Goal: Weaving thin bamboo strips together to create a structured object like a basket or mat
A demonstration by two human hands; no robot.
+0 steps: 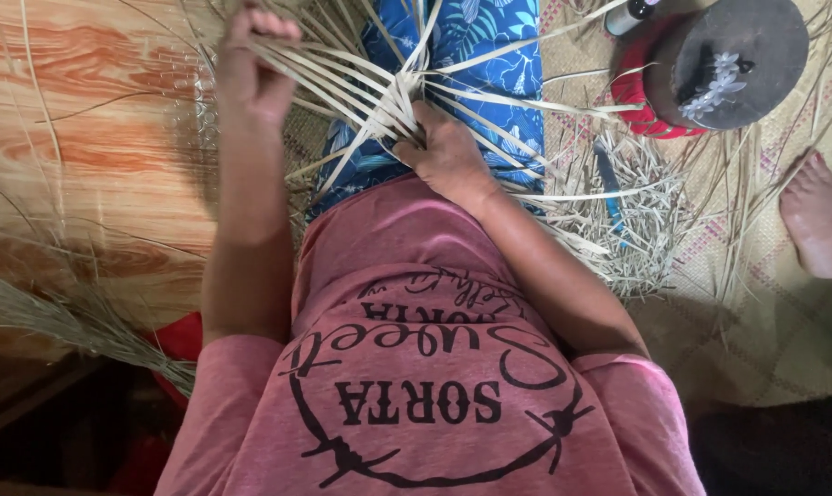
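Two bare hands work a fan of pale, flat cane strips point(379, 96) that lies across the person's lap, on blue leaf-patterned cloth point(489, 64). The left hand point(255, 69) is raised toward the far edge of the view, its fingers curled shut around a bunch of strip ends, which run slanting down from that fist to a crossing point just in front of the belly. The right hand point(448, 152) sits on that crossing, knuckles up, pressing down with its fingers bent over the overlapped strips; whether the thumb pinches one strip underneath cannot be told. From the crossing the strips spread out like spokes, their long axes running away from the right hand's fingers toward the left fist and toward the right side of the woven mat point(756, 312). The right hand is thus the nearer one to the knot of the work, the left holding the free ends apart from it. On the mat, beside the person's right leg, lies a heap of thin shavings point(636, 239) with a blue-handled tool point(609, 188) in it, and near the mat's far right corner stands a dark round lid point(737, 55). Another person's foot point(815, 220) rests at the mat's right edge. Wood-patterned flooring point(95, 138) lies on the left.
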